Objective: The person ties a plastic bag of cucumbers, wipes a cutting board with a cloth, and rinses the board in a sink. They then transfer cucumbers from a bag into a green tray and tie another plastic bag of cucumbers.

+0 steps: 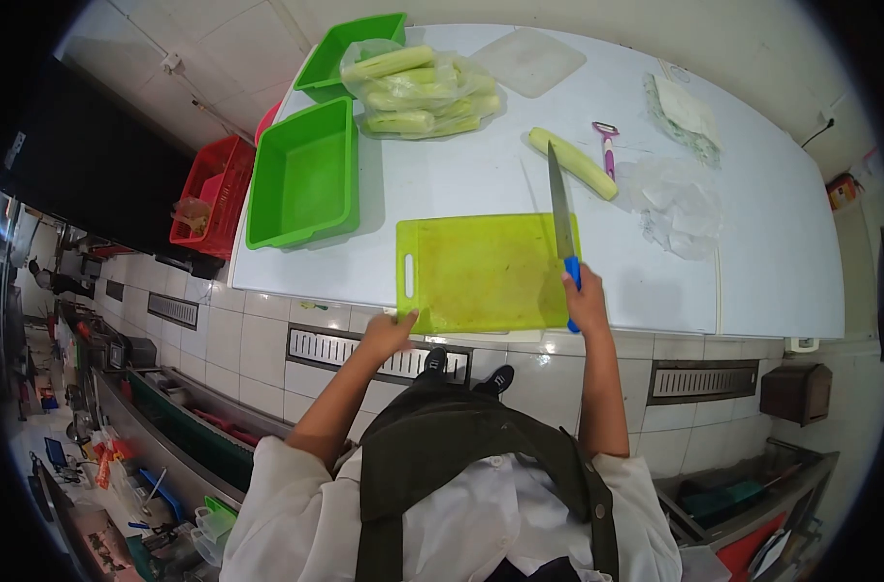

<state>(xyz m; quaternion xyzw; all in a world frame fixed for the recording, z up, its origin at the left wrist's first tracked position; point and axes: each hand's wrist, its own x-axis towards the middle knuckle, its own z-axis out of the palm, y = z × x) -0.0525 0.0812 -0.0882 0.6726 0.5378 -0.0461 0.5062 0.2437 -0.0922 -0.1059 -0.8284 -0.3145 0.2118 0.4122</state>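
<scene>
Our right hand point(586, 301) clamped on the blue-handled knife point(561, 218) at centre frame — blade over the cutting board point(481, 272), our left hand point(389, 333) gripping the board's lower-left corner, peeled cucumber point(573, 162) just above.

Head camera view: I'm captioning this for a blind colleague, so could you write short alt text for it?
Seen from above, a person's right hand holds a blue-handled knife over a yellow-green cutting board on a white table, while the left hand grips the board's near edge. Beyond lie a peeled cucumber, a pink peeler, a bag of cucumbers and green bins.
</scene>
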